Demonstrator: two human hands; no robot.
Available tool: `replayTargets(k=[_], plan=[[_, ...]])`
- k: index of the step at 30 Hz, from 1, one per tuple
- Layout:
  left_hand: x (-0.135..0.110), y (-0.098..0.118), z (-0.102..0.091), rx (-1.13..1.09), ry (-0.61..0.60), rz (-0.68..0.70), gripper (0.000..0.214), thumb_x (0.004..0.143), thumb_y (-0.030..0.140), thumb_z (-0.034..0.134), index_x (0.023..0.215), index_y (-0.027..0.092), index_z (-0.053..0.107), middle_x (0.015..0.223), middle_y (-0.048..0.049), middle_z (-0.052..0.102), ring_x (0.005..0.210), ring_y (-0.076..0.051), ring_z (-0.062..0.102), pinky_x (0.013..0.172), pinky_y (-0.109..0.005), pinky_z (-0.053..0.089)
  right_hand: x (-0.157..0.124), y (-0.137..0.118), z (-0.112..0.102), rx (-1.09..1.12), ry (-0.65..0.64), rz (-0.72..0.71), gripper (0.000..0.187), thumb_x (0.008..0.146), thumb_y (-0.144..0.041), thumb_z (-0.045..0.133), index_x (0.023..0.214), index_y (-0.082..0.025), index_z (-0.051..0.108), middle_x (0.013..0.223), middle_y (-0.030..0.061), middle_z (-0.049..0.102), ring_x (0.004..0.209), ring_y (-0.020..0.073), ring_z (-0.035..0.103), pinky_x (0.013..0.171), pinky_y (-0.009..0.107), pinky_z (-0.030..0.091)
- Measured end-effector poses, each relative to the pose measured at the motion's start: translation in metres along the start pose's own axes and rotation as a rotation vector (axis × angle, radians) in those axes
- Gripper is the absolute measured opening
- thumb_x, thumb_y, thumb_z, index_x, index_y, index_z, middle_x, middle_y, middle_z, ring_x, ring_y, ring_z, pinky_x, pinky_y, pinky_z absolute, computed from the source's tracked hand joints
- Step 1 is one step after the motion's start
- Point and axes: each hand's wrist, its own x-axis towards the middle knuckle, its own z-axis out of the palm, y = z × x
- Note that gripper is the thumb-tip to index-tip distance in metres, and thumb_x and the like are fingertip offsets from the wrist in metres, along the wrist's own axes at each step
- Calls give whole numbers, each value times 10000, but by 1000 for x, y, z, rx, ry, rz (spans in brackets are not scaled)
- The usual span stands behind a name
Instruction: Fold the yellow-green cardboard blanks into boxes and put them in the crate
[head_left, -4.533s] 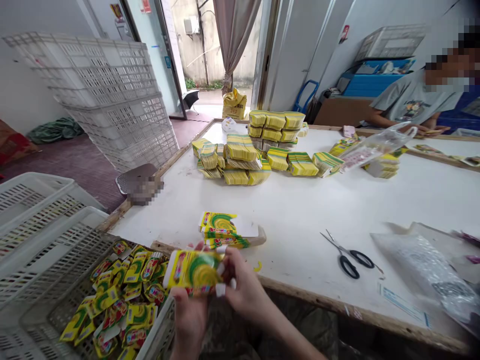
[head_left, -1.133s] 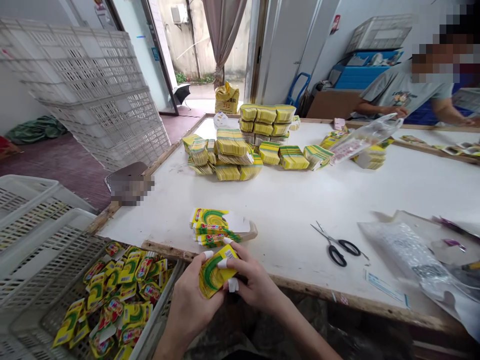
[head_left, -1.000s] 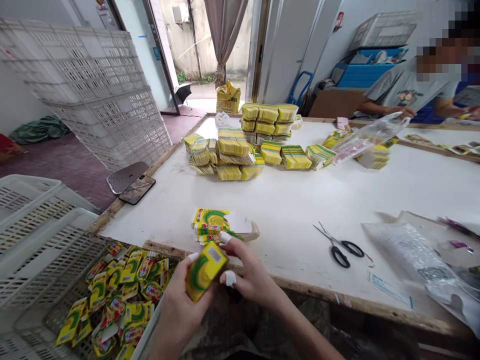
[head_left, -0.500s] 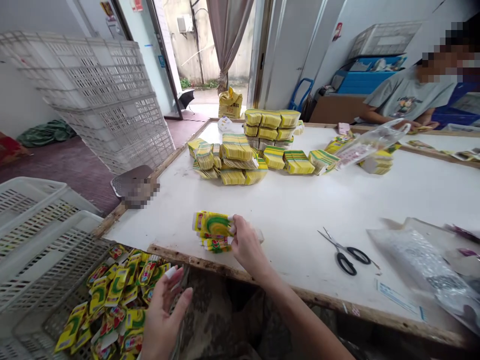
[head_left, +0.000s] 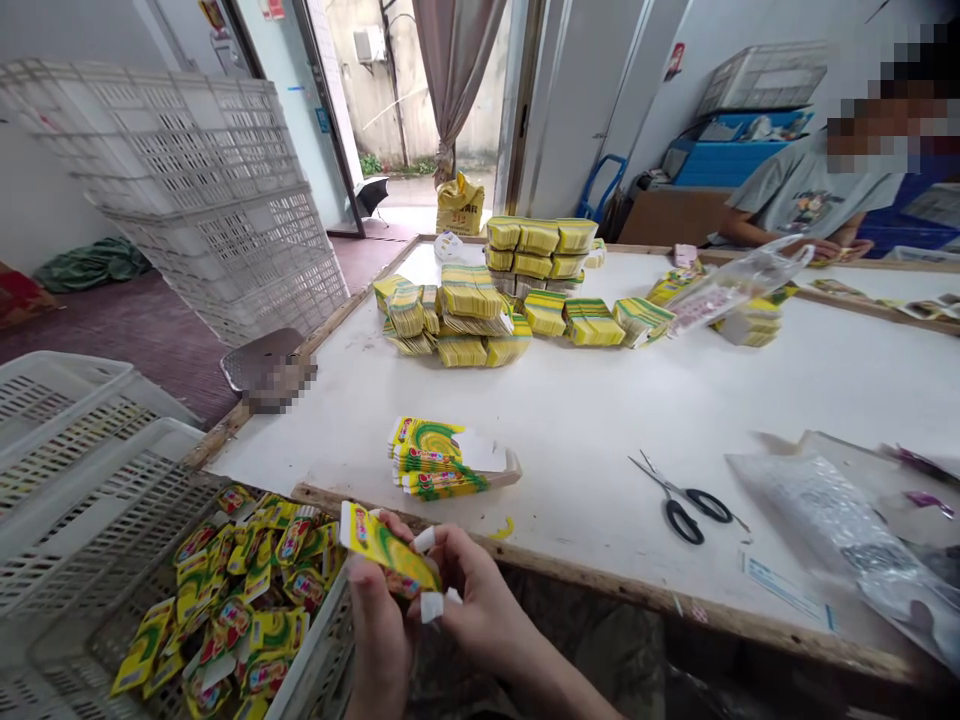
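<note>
Both my hands are together at the table's front edge around a small yellow-and-green printed carton [head_left: 386, 545]. My left hand [head_left: 375, 610] grips its left end, the thumb in front and fingers behind. My right hand [head_left: 476, 595], with white wraps on its fingertips, pinches the right end. Just beyond lies a fanned pile of flat cartons [head_left: 431, 460] with white flaps pointing right. Below and left, a white plastic crate [head_left: 319, 625] holds many similar cartons [head_left: 247, 600], which look folded up, lying loosely jumbled.
Bundled carton stacks [head_left: 472, 295] stand toward the table's back. Black-handled scissors [head_left: 682, 495] and a clear plastic bag [head_left: 847, 530] lie to the right. Tall stacked crates [head_left: 202, 170] rise at left. Another person [head_left: 814, 200] sits across at far right.
My right hand has left the pile and come down toward me with a carton. My left hand has moved right from above the crate and closed on that carton too.
</note>
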Motion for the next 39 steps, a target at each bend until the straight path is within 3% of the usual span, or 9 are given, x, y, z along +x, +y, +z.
replayTargets(k=[6, 11, 15, 18, 21, 26, 30, 33, 39], plan=[[1, -19, -39, 123, -133, -88, 327, 715, 480, 749, 914, 221, 726, 856, -32, 748, 897, -252, 690, 860, -385, 560, -3, -15, -41, -328, 106, -174, 48, 814, -222, 615, 811, -193, 654, 747, 3, 629, 693, 153, 562, 626, 253, 433], [10, 9, -51, 111, -465, -249, 728, 654, 788, 577, 1033, 192, 752, 1048, -157, 745, 966, -392, 690, 874, -564, 540, -14, -40, -62, -935, -69, -442, 299, 909, -102, 461, 901, -244, 725, 792, 36, 666, 757, 173, 583, 676, 280, 455], [10, 24, -33, 414, -844, -284, 827, 531, 373, 881, 1295, 270, 582, 1343, -82, 605, 1257, -357, 528, 1067, -484, 412, -15, -40, -58, -1204, -194, -659, 244, 976, -219, 474, 984, -277, 710, 827, 32, 717, 803, 187, 598, 873, 376, 454], [2, 14, -14, 485, -756, -208, 690, 646, 169, 758, 1286, 251, 513, 1288, -52, 631, 1213, -262, 564, 1050, -376, 429, -16, -19, -51, -1095, 70, -816, 299, 975, -163, 454, 1170, -287, 643, 960, 53, 718, 894, 188, 639, 1020, 420, 415], [-7, -1, -3, 412, -509, -161, 577, 668, 229, 733, 1181, 214, 469, 1086, -41, 683, 995, -217, 654, 871, -305, 524, -22, 8, -40, -915, 311, -863, 483, 946, -90, 444, 1363, -331, 487, 1090, 73, 692, 1021, 206, 645, 1037, 422, 439], [-5, -8, -4, 560, -316, -49, 606, 665, 332, 736, 1173, 199, 432, 931, -22, 671, 824, -216, 658, 736, -311, 531, -31, 15, -28, -587, 243, -705, 430, 919, -123, 467, 1297, -324, 509, 1073, 62, 695, 1028, 224, 655, 966, 399, 496], [-9, -10, -11, 741, -422, 70, 643, 686, 339, 717, 1237, 190, 422, 1037, -84, 685, 936, -276, 662, 828, -395, 526, -19, -9, -40, -251, 392, -365, 168, 836, -318, 642, 980, -233, 616, 813, 19, 654, 750, 187, 613, 685, 279, 505], [-20, -14, -14, 774, -541, 161, 662, 706, 315, 689, 1286, 185, 399, 1060, -101, 697, 932, -277, 673, 813, -394, 537, -7, -20, -44, -37, 302, -90, 279, 794, -435, 664, 693, -182, 605, 634, 1, 603, 606, 154, 543, 577, 246, 451], [-29, -14, -15, 778, -576, 292, 726, 740, 227, 629, 1372, 202, 274, 1234, -128, 634, 1085, -263, 643, 888, -372, 531, -8, -6, -28, 542, 142, 360, 424, 713, -538, 731, 873, -155, 644, 678, 30, 685, 620, 182, 645, 685, 300, 515]])
